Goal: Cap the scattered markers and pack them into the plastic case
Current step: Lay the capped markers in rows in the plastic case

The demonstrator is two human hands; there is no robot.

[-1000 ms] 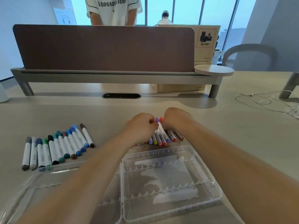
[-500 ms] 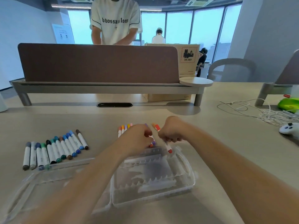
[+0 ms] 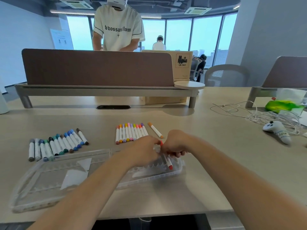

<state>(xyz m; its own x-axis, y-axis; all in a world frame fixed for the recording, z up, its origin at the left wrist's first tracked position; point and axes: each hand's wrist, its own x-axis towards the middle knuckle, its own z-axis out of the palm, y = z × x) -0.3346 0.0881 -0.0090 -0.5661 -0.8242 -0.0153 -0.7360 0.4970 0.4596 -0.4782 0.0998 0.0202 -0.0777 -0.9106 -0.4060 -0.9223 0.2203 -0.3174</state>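
A clear plastic case [image 3: 49,183] lies open on the desk, lid to the left and slotted tray under my hands. My right hand [image 3: 174,145] grips a white marker with red ends [image 3: 168,161] above the tray's right side. My left hand [image 3: 142,150] pinches the same marker at its upper end. A row of several warm-coloured capped markers [image 3: 131,132] lies just beyond my hands, with a single orange marker [image 3: 155,129] to its right. A second row of blue, green and brown markers [image 3: 56,146] lies at the left.
A brown divider on a shelf [image 3: 99,70] crosses the desk behind, with a person standing past it. White cables [image 3: 259,113], a white game controller [image 3: 277,131] and a green bag [image 3: 282,105] sit at the right. The desk's front edge runs under my forearms.
My hands have drawn back from the warm-coloured row toward the tray with the red marker. The view has tilted up, so the whole warm row now shows.
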